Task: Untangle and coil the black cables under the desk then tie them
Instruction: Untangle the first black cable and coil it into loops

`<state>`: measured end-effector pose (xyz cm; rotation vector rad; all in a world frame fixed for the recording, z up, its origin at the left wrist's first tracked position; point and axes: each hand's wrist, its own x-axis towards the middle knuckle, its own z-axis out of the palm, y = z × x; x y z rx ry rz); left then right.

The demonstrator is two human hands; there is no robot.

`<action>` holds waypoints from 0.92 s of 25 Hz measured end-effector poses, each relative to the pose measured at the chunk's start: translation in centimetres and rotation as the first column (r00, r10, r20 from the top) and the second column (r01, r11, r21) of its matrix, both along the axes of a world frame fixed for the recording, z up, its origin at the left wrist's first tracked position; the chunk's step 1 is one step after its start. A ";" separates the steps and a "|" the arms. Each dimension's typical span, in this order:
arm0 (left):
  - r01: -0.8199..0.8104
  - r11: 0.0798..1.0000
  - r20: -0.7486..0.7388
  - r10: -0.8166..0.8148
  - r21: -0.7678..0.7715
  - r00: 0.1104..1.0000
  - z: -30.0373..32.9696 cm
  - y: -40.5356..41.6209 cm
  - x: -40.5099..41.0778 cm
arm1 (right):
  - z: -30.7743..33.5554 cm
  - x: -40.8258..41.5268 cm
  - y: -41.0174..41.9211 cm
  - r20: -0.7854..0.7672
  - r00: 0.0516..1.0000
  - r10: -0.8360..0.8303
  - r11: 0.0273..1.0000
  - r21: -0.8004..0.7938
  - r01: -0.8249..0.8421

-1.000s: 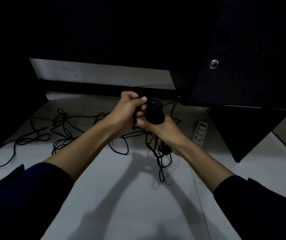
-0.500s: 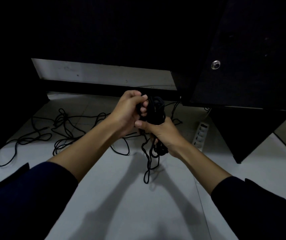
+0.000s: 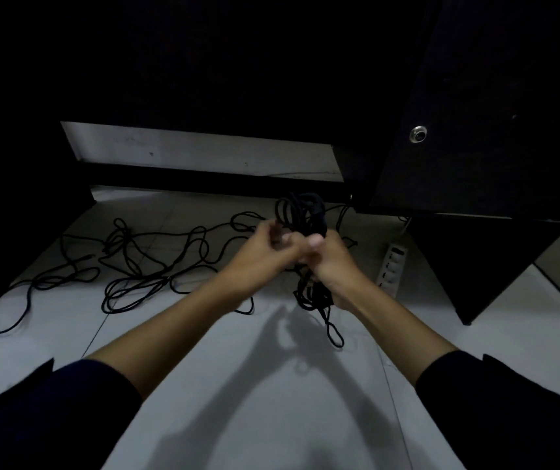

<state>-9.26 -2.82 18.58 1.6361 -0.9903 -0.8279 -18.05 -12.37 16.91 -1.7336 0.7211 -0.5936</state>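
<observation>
We see 2 hands meeting in front of the dark desk (image 3: pixel 475 96). The right hand (image 3: pixel 331 262) is curled around a coiled bundle of black cable (image 3: pixel 302 212), gripping it at the middle so the loops rise above the fist and more loops hang below it toward the pale floor (image 3: pixel 271 401). The left hand (image 3: pixel 265 249) is just beside the right, touching it, with its fingers bent toward the bundle; it is blurred, so we cannot tell whether it pinches a strand. The loose black cables (image 3: pixel 129 266) lie tangled on the floor under the desk, left of the hands, and trail out to a loop at the far left. A white power strip (image 3: pixel 392 266) lies on the floor to the right of the hands, beside the dark desk leg panel (image 3: pixel 475 266). Dark sleeves (image 3: pixel 51 418) cover both forearms near us.
</observation>
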 end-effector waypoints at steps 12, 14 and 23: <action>-0.320 0.933 -0.441 0.222 -0.162 0.869 0.5 -2.5 -1.1 | -0.6 1.3 1.2 -0.032 0.999 -0.035 0.903 -0.428 0.018; -0.327 0.933 -0.433 0.236 -0.149 0.870 0.6 -2.6 -0.8 | -0.4 1.2 1.2 -0.068 0.997 -0.037 0.912 -0.410 0.006; -0.305 0.939 -0.638 0.139 -0.158 0.758 0.8 -2.7 0.8 | 0.8 -0.6 1.2 -0.248 0.963 0.107 0.935 -0.306 -0.183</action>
